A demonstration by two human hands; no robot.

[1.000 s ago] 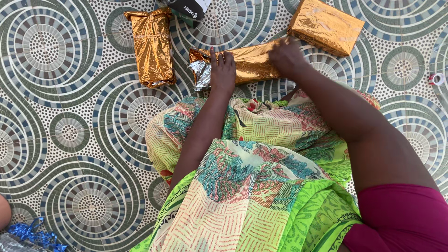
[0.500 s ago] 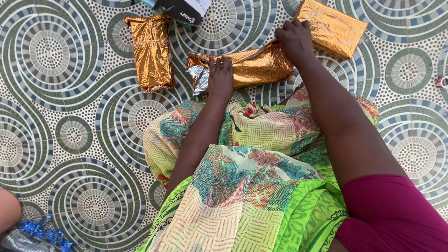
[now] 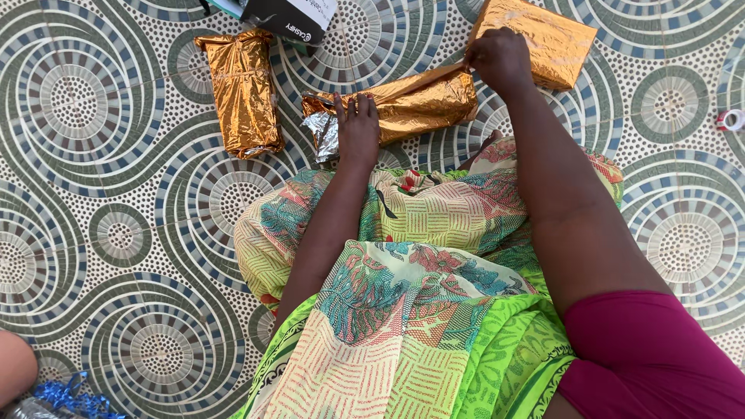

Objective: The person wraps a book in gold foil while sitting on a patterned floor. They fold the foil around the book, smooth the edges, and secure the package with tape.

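Head view, looking straight down at a patterned tile floor (image 3: 116, 155) and a lap draped in bright green printed cloth (image 3: 434, 310). Left hand (image 3: 357, 128) flat on the near end of a long gold foil parcel (image 3: 423, 101), fingers extended and pressing, apparently to pin it down against the floor. Right hand (image 3: 500, 58) at the parcel's far end, fingers closed in a pinch on a loose flap of foil, seemingly pulling the wrap taut. Silver inner side of the foil showing at the crumpled left end. Parcel lying crosswise just beyond the knees. Second gold-wrapped bundle (image 3: 242, 91) to the left, lengthwise, apart. Third, flatter gold packet (image 3: 543, 39) upper right, just behind the right hand. Dark box with a white label (image 3: 289, 17) at top edge. Tape roll (image 3: 729, 120) far right. Blue ribbon (image 3: 66, 397) bottom left.
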